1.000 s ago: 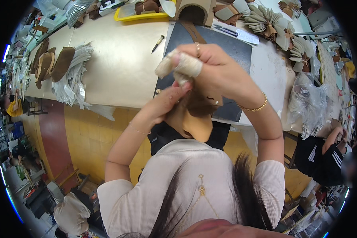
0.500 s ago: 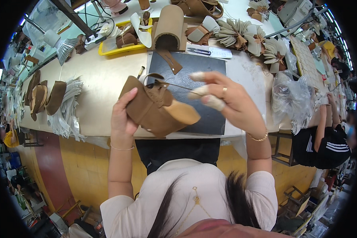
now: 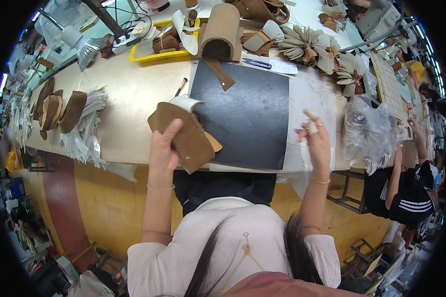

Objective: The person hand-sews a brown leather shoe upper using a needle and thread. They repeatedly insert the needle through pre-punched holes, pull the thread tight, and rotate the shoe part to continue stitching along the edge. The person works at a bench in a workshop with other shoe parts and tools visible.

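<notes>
My left hand [image 3: 164, 148] grips a brown leather shoe upper [image 3: 189, 136] by its side, thumb on top. The upper is tilted, with a pale lining flap at its far edge and a tan part showing on its right. My right hand [image 3: 318, 148] is raised over the right of the table, well apart from the upper. Pale covers wrap some of its fingertips, and the fingers are drawn together on a thin thread, faintly visible beside them. Whether a needle is among the fingers cannot be made out. Below lies a black mat [image 3: 252, 109].
A brown strap piece [image 3: 220, 76] and a small thread snipper [image 3: 256, 63] lie along the mat's far edge. Behind stand a curved brown form [image 3: 219, 29] and a yellow tray [image 3: 158, 57]. Bundled leather pieces [image 3: 302, 44] sit far right; a brush-like tool [image 3: 182, 86] is left.
My right hand has pulled away from the upper, to the right and slightly nearer me. The upper has turned in my left hand, showing more of its plain side.
</notes>
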The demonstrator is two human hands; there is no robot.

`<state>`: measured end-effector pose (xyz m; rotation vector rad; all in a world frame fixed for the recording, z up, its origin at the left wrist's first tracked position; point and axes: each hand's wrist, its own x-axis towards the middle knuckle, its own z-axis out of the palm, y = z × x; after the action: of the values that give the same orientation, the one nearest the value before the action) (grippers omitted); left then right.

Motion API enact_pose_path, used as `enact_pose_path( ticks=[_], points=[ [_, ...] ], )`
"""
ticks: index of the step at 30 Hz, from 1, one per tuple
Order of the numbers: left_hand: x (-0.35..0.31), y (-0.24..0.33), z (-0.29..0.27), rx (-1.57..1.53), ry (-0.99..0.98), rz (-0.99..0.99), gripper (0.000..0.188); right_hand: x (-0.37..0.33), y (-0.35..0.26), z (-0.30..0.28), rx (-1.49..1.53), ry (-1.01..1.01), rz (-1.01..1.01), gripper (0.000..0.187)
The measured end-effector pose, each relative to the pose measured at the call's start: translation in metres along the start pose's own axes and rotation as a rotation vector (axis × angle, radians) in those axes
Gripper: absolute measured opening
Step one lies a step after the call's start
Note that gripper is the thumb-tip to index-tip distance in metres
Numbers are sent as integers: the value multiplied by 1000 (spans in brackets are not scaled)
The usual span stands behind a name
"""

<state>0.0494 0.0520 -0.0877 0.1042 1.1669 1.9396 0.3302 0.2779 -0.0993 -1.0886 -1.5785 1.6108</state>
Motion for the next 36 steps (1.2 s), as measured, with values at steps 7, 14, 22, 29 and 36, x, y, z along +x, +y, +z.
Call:
enact_pose_path(
  ticks=[7, 14, 22, 29, 36],
  points=[
    [-6, 6, 21, -2, -58, 49, 31, -12, -28, 96, -66, -255, -193, 29],
    [-4, 13, 30, 109, -118, 37, 42, -32, -59, 129, -352, -421, -345, 25],
    [-7, 1, 29, 96, -67, -20, 37, -45, -64, 136, -325, -484, -308, 31],
    [-11, -3, 40, 110, -74, -4, 35, -46, -69, 136, -369, -473, -341, 26],
    [-15, -7, 45, 138, -84, 7, 35, -51, -71, 128, -369, -458, -293, 28]
  ],
)
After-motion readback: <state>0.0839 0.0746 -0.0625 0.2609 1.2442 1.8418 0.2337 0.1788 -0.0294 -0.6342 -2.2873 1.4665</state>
